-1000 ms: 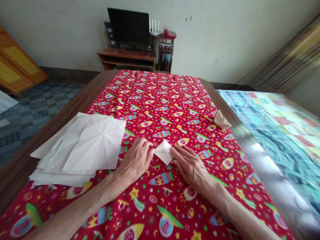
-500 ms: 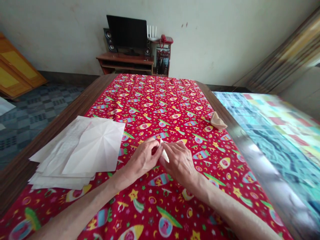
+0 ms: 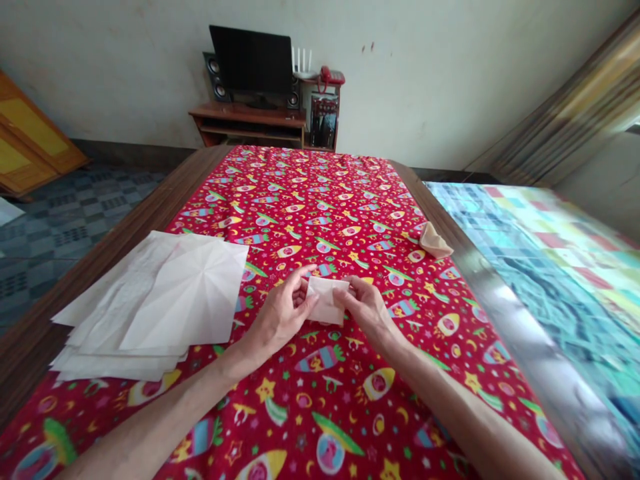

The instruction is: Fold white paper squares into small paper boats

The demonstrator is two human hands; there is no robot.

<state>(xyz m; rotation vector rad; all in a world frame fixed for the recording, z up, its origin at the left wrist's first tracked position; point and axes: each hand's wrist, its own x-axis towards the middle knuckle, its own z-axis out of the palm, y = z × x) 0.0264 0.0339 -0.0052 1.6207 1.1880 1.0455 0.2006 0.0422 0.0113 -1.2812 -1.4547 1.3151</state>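
Observation:
Between my hands, a little above the red patterned cloth [image 3: 320,220], is a small folded piece of white paper [image 3: 326,308], its flat square face turned toward me. My left hand [image 3: 287,303] pinches its left edge between thumb and fingers. On the right edge, the thumb of my right hand [image 3: 367,303] presses the front while the fingers curl behind. To the left lies a stack of white paper sheets [image 3: 185,300]; the top one has creases fanning out from a point. A cream folded piece [image 3: 434,241] rests near the cloth's right edge.
Brown table edges [image 3: 150,200] show along both sides of the cloth. Beyond the far end stands a wooden stand [image 3: 250,117] with a monitor [image 3: 253,67], speakers and a red telephone [image 3: 330,77]. A bed with a colourful cover [image 3: 525,247] adjoins the right side.
The folded paper was seen edge-on, narrow and pinched between close hands. Now it is turned to show its flat square face, and my hands have moved apart to its two sides.

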